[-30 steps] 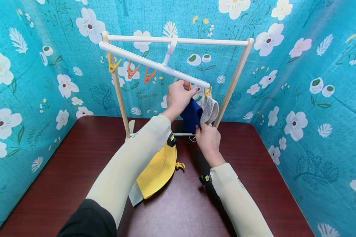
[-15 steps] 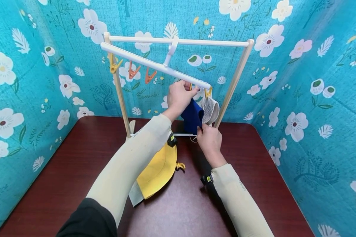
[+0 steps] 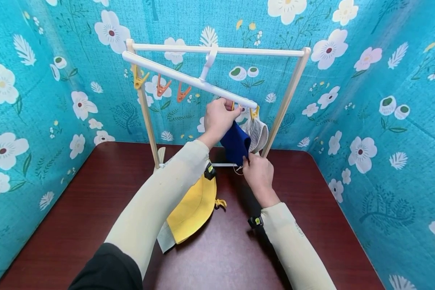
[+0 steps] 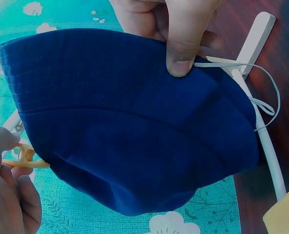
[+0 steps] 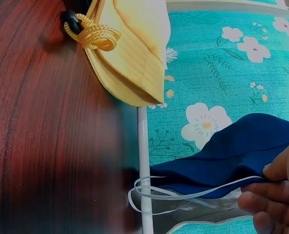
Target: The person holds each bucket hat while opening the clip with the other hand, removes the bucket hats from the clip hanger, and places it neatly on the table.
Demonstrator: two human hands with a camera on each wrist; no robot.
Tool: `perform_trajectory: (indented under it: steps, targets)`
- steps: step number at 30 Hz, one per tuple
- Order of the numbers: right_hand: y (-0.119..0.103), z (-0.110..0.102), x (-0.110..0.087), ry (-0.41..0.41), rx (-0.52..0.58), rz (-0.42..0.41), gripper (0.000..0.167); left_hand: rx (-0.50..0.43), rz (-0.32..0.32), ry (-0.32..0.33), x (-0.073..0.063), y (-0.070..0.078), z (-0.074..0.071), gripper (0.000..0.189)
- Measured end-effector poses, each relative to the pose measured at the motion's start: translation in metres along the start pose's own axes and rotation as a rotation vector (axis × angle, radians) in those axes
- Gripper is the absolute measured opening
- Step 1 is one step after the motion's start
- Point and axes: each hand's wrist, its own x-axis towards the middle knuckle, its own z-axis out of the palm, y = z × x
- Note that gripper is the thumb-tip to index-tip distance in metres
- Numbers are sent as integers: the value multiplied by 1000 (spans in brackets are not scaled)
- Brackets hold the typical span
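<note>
A dark blue bucket hat (image 4: pixel 130 117) with a thin white cord (image 5: pixel 169 196) hangs below the right half of a white hanger (image 3: pixel 188 77). My left hand (image 3: pixel 219 119) pinches a yellow clip (image 4: pixel 26 157) at the hat's crown, just under the hanger bar. With thumb and fingers, my right hand (image 3: pixel 259 173) grips the hat's brim from below, beside the cord. Right next to it, a pale grey-white hat (image 3: pixel 259 135) hangs from another yellow clip (image 3: pixel 254 112) at the hanger's lower right end.
The hanger tilts down to the right, hooked on a wooden rack's top bar (image 3: pixel 261 52). Orange clips (image 3: pixel 183 93) and a yellow clip (image 3: pixel 139 80) hang on its left half. A yellow hat (image 3: pixel 193 209) lies on the dark red table (image 3: pixel 311 225), partly under the left forearm.
My right hand has shifted slightly right and down, drawing the blue hat's brim along with it. The left hand stays at the clip.
</note>
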Motion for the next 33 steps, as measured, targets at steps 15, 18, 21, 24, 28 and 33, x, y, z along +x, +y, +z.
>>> perform_trajectory:
  steps: [15,18,21,24,28,33]
  targets:
    - [9,-2,-5,35,17,-67,31,14,-9,-17,2,3,-2,28]
    - [11,-1,-5,41,12,-73,29,22,-13,-15,2,2,-3,28]
    - [12,0,-5,50,3,-77,28,32,-8,-12,2,1,-3,29]
    - [12,0,-6,53,9,-77,28,31,1,-14,2,0,-2,30]
    - [11,-1,-8,66,14,-89,25,26,5,-17,3,0,-2,29]
    - [10,-1,-9,82,12,-107,23,23,4,-26,2,0,-4,29]
